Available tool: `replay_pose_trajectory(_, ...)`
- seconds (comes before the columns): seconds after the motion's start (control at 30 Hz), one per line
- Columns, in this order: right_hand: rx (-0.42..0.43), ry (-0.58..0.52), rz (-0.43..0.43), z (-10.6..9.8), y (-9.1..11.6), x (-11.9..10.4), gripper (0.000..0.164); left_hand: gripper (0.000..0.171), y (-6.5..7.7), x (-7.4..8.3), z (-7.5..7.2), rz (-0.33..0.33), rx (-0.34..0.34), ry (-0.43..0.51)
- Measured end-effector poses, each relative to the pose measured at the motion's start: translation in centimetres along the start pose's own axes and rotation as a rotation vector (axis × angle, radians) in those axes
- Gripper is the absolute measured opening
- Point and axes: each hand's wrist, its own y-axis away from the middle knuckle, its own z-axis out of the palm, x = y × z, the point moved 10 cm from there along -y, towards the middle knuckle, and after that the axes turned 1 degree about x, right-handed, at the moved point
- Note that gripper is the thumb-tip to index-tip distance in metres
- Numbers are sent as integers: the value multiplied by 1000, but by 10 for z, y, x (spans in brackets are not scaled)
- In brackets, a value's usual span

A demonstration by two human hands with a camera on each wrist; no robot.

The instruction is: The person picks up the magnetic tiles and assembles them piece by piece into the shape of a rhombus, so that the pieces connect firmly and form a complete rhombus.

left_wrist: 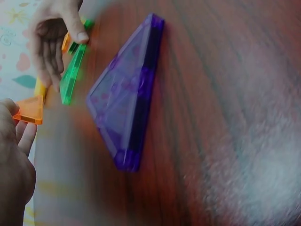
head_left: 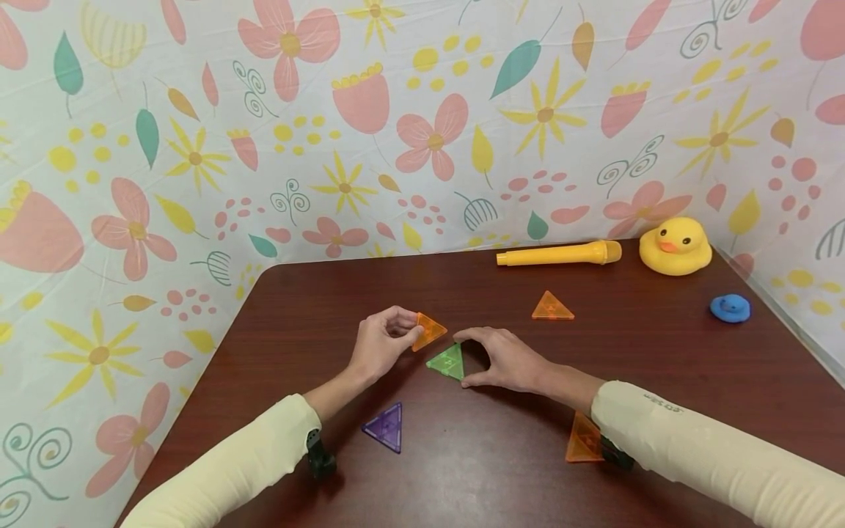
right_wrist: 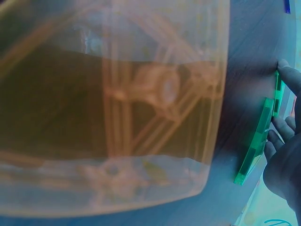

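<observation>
My left hand [head_left: 381, 345] pinches a see-through orange triangle tile [head_left: 430, 332] between thumb and fingers, with one corner pointing right. Just beside it, my right hand [head_left: 505, 359] holds a see-through green triangle tile [head_left: 447, 363] by its right side, thumb at the near corner and a fingertip at the far one. The two tiles look close but apart. In the right wrist view, green [right_wrist: 254, 146] shows as two slabs by the fingers; whether these are separate tiles I cannot tell. A purple triangle tile [head_left: 386, 427] lies nearer me, large in the left wrist view [left_wrist: 127, 94].
One orange triangle tile [head_left: 553, 306] lies farther back; another [head_left: 584, 440] is partly hidden under the right forearm. Along the back edge are a yellow toy microphone [head_left: 557, 254] and a yellow rubber duck [head_left: 675, 247]. A small blue duck [head_left: 730, 309] sits at the right.
</observation>
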Motion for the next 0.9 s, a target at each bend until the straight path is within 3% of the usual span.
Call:
replay_pose_trajectory(0.53, 7, 4, -4, -1, 0, 0, 78, 10, 10, 5, 21, -5, -61, 6)
replay_pose_trajectory(0.9, 18, 8, -3, -1, 0, 0, 75, 12, 11, 7, 24, 29, -73, -21)
